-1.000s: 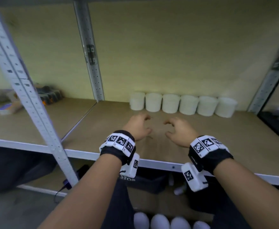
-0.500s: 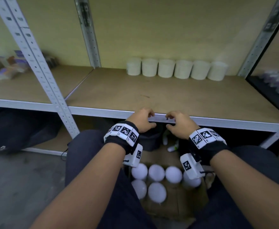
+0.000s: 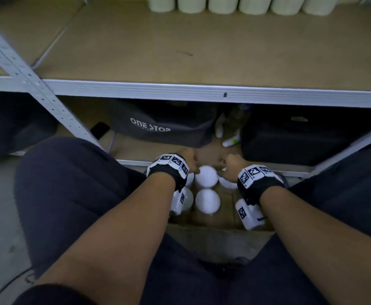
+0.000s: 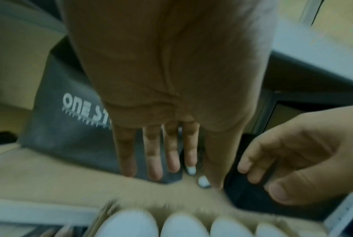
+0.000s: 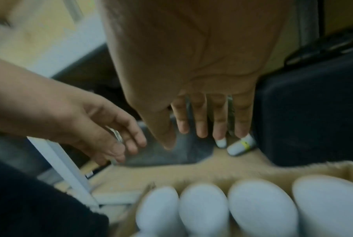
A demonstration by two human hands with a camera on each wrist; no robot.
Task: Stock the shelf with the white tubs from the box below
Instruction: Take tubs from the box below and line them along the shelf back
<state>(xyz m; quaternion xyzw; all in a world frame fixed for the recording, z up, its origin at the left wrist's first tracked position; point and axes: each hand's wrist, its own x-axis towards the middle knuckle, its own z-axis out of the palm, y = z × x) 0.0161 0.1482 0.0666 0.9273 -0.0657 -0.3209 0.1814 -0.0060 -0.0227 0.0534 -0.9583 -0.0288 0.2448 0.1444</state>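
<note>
Metal shelf [image 3: 202, 93] ahead of us, a row of white tubs [image 3: 224, 4] already along its back. More tubs in box [image 3: 206, 200] sit in the cardboard box [image 3: 213, 219] at our knees. Our left hand [image 3: 188, 160] and right hand [image 3: 232, 167] hover over the far row, fingers loosely spread, holding nothing. Reach step; next we'd lower onto one tub each and grip.

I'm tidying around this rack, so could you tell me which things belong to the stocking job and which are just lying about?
Job: white tubs in the cardboard box; row of tubs on the shelf.

Lying about: grey "ONE STOP" bag; black case; phone.
</note>
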